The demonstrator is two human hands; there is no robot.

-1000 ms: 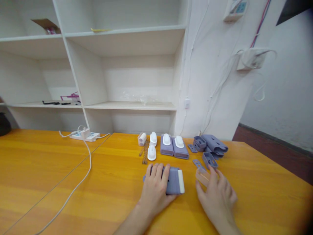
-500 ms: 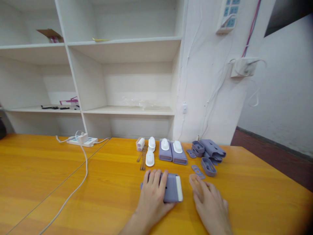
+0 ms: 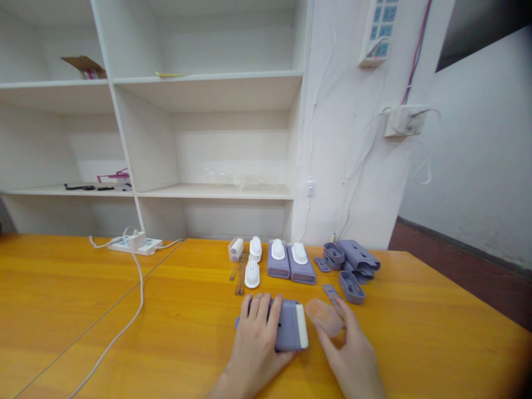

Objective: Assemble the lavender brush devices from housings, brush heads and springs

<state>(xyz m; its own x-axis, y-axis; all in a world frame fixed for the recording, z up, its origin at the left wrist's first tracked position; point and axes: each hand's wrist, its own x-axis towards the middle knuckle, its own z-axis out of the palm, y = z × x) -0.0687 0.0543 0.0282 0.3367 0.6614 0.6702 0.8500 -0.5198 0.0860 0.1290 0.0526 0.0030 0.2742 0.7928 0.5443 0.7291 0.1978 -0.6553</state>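
My left hand (image 3: 258, 335) is wrapped over a purple-grey plastic housing (image 3: 288, 327) that lies on the table, a white band at its right end. Close to that end, my right hand (image 3: 351, 346) pinches a clear, see-through plastic cover (image 3: 325, 317) between thumb and fingers. The cover looks blurred and partly see-through against the wood. Just beyond my right fingers lies a flat purple plate with holes (image 3: 330, 292), and a purple oval cup (image 3: 351, 287) sits to its right.
Behind my hands stand two purple housings (image 3: 302, 271) with white caps, loose white caps (image 3: 252, 274), springs (image 3: 240, 282) and a clear piece with white rolls (image 3: 235, 250). More purple shells (image 3: 358, 256) are stacked at the right. A power strip (image 3: 135, 244) trails a cable across the left.
My right hand has turned and brought the clear cover leftward, nearer the white end of the housing. My left hand keeps its hold on the housing. The view has shifted slightly.
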